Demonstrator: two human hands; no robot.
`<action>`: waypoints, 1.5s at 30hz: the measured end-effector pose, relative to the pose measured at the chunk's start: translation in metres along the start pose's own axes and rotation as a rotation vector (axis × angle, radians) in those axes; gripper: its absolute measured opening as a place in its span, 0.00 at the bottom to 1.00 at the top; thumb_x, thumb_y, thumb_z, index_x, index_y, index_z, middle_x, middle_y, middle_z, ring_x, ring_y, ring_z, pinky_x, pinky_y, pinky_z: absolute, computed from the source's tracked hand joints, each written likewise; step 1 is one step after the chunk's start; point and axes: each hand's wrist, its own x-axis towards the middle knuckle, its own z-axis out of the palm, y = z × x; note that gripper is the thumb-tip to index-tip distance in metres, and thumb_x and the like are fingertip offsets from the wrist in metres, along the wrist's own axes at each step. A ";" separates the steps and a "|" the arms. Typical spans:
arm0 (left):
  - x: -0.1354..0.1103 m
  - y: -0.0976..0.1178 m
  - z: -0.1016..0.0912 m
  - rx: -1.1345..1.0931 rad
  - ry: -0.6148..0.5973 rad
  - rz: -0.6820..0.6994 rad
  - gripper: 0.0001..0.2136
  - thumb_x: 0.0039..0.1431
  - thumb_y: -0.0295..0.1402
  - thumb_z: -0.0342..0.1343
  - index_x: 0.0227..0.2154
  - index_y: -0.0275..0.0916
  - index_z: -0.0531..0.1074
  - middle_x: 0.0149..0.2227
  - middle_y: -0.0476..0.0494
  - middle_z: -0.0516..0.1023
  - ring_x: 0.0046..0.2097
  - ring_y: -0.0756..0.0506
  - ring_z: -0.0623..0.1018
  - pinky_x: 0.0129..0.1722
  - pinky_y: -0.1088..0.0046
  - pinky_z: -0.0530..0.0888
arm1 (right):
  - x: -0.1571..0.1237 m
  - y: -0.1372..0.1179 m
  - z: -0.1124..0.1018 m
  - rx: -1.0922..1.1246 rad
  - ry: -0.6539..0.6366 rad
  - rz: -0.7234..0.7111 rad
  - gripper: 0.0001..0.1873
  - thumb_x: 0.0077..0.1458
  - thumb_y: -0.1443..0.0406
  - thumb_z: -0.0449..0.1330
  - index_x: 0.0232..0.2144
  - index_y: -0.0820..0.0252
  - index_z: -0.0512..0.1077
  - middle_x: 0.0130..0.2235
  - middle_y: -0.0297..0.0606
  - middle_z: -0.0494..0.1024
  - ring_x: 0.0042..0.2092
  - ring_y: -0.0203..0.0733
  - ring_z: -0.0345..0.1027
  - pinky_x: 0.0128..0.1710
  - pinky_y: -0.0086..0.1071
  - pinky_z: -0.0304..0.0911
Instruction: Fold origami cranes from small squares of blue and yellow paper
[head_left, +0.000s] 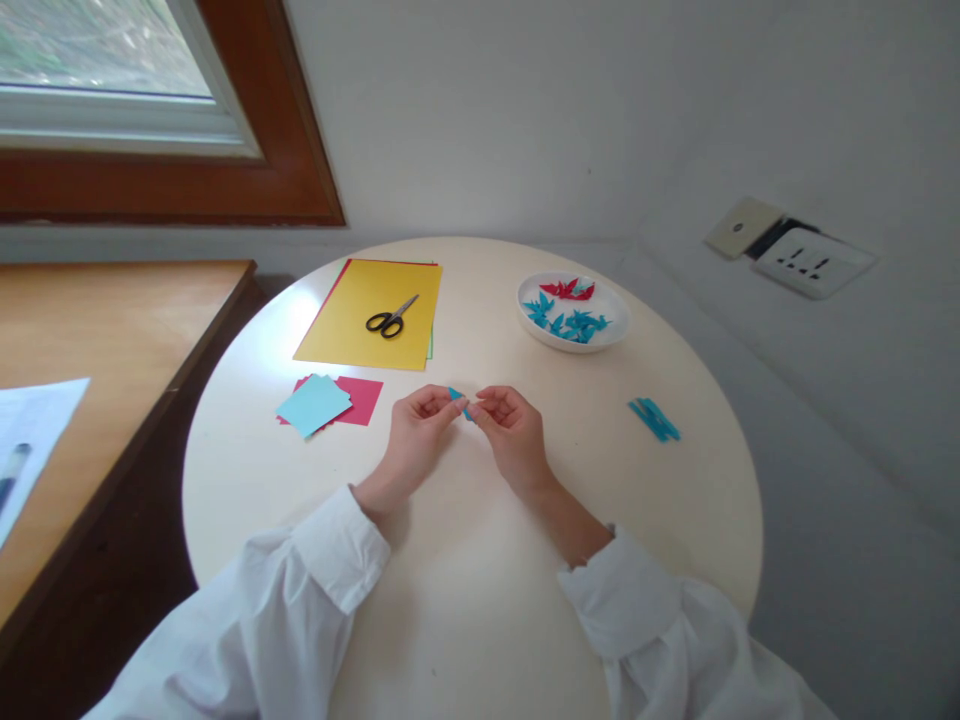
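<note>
Between my two hands is a small blue piece of folded paper point(457, 394), partly covered by my fingers. My left hand point(424, 420) pinches it from the left, thumb against curled fingers. From the other side my right hand point(514, 430) grips its lower right end between thumb and forefinger. Both hands are just above the middle of the round table. Fingers hide the exact shape of the fold.
A white plate point(574, 347) bears red and blue folded-paper figures point(585, 325). Black-handled scissors point(390, 322) lie on yellow paper sheets point(345, 310). Light-blue squares point(313, 405) overlap pink ones point(364, 400). Blue paper strips point(655, 420) sit at right on the round table point(465, 600).
</note>
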 end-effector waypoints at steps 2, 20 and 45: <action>0.001 0.000 -0.001 -0.028 -0.011 -0.012 0.08 0.41 0.34 0.63 0.21 0.36 0.72 0.20 0.51 0.73 0.25 0.51 0.71 0.26 0.76 0.66 | 0.000 0.000 -0.001 -0.020 -0.049 0.021 0.13 0.39 0.58 0.65 0.26 0.58 0.69 0.23 0.31 0.74 0.26 0.35 0.68 0.28 0.31 0.65; 0.003 0.001 0.000 -0.144 0.012 -0.107 0.11 0.39 0.34 0.64 0.23 0.35 0.70 0.20 0.51 0.72 0.21 0.52 0.71 0.23 0.75 0.67 | -0.005 0.003 0.001 -0.199 -0.160 -0.017 0.09 0.43 0.61 0.61 0.20 0.59 0.68 0.20 0.30 0.72 0.24 0.34 0.64 0.25 0.29 0.61; 0.010 0.005 -0.010 -0.107 -0.084 -0.079 0.10 0.42 0.34 0.65 0.22 0.34 0.71 0.20 0.51 0.72 0.21 0.53 0.70 0.21 0.77 0.66 | -0.003 -0.003 -0.002 -0.226 -0.289 0.007 0.10 0.46 0.59 0.59 0.19 0.59 0.67 0.21 0.32 0.72 0.24 0.35 0.64 0.26 0.29 0.59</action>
